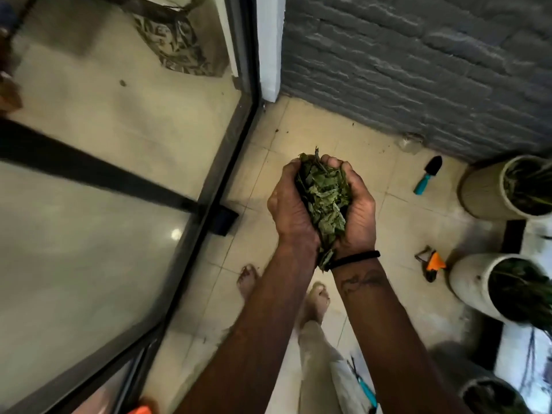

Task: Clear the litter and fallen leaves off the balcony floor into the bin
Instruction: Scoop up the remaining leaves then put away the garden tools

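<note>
A heap of dry green leaves (pixel 324 198) is cupped between both my hands above the beige tiled balcony floor (pixel 298 138). My left hand (pixel 288 204) curls around the left side of the heap and my right hand (pixel 358 204) around its right side, fingers closed over the top. A few leaves hang out at the wrists. A black band sits on my right wrist. No bin shows in this view.
A glass sliding door with a black frame (pixel 221 174) fills the left. A grey brick wall (pixel 418 70) stands ahead. Two pale plant pots (pixel 484 186) (pixel 475 279), a teal-handled trowel (pixel 427 174) and an orange-handled tool (pixel 433 264) lie on the right. My bare feet stand below.
</note>
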The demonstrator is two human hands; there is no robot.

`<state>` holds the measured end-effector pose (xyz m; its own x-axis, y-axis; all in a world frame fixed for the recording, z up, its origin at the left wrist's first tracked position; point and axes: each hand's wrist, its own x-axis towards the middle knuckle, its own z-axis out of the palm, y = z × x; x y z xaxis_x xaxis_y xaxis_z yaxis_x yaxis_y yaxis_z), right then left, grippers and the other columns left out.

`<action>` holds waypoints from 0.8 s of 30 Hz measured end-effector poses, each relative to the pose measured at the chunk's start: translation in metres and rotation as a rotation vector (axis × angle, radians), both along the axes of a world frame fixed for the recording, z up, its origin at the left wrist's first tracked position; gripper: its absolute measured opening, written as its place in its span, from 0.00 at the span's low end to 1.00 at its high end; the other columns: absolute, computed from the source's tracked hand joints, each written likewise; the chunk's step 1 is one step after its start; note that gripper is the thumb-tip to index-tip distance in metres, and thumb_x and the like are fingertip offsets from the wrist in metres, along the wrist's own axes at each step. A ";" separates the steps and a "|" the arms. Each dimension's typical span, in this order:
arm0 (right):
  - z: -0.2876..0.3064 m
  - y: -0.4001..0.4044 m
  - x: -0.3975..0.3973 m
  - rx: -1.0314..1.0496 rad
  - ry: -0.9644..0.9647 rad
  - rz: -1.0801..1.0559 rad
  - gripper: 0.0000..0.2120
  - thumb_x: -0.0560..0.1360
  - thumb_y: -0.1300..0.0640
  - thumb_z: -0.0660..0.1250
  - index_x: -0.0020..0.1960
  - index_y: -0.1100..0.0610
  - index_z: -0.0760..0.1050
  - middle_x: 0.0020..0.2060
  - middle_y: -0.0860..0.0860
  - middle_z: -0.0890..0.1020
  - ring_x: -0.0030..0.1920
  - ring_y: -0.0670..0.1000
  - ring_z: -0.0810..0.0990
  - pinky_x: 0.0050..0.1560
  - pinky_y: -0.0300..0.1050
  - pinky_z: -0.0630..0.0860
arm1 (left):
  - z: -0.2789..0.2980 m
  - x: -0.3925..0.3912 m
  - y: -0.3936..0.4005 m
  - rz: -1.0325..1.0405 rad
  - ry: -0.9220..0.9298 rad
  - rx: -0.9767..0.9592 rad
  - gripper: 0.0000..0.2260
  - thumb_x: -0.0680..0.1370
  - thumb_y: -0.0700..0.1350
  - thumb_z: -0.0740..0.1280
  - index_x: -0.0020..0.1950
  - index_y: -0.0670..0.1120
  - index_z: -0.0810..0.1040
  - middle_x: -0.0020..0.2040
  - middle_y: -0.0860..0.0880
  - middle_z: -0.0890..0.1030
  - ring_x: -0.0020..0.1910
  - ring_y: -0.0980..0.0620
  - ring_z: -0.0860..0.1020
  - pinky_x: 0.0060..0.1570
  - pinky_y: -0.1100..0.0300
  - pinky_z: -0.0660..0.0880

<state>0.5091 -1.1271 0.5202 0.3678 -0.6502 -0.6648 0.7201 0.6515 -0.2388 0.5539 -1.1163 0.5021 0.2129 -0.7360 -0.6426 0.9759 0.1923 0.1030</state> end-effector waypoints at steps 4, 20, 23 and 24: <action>0.038 0.074 0.010 0.011 -0.083 0.021 0.06 0.82 0.56 0.62 0.53 0.57 0.76 0.57 0.52 0.77 0.68 0.55 0.72 0.78 0.57 0.61 | 0.037 0.012 0.074 0.024 0.035 -0.012 0.15 0.69 0.46 0.76 0.53 0.42 0.83 0.54 0.43 0.81 0.55 0.44 0.80 0.66 0.48 0.74; 0.065 0.478 0.000 0.090 0.029 0.519 0.11 0.83 0.55 0.61 0.51 0.59 0.80 0.50 0.55 0.83 0.54 0.55 0.82 0.68 0.53 0.75 | 0.057 -0.009 0.501 0.544 0.076 0.182 0.20 0.63 0.47 0.80 0.52 0.44 0.83 0.55 0.44 0.82 0.58 0.44 0.79 0.69 0.46 0.72; 0.053 0.582 -0.008 0.169 0.077 0.659 0.12 0.82 0.55 0.61 0.48 0.59 0.81 0.46 0.54 0.85 0.52 0.55 0.83 0.71 0.52 0.72 | 0.037 -0.021 0.612 0.596 0.167 0.295 0.27 0.70 0.57 0.77 0.63 0.44 0.82 0.61 0.48 0.83 0.61 0.51 0.81 0.65 0.53 0.77; 0.047 0.618 -0.011 0.192 0.089 0.706 0.13 0.82 0.55 0.61 0.47 0.59 0.81 0.45 0.54 0.85 0.51 0.55 0.84 0.69 0.52 0.73 | 0.026 -0.029 0.646 0.656 0.204 0.277 0.28 0.72 0.61 0.74 0.67 0.46 0.80 0.64 0.49 0.83 0.60 0.55 0.82 0.60 0.59 0.79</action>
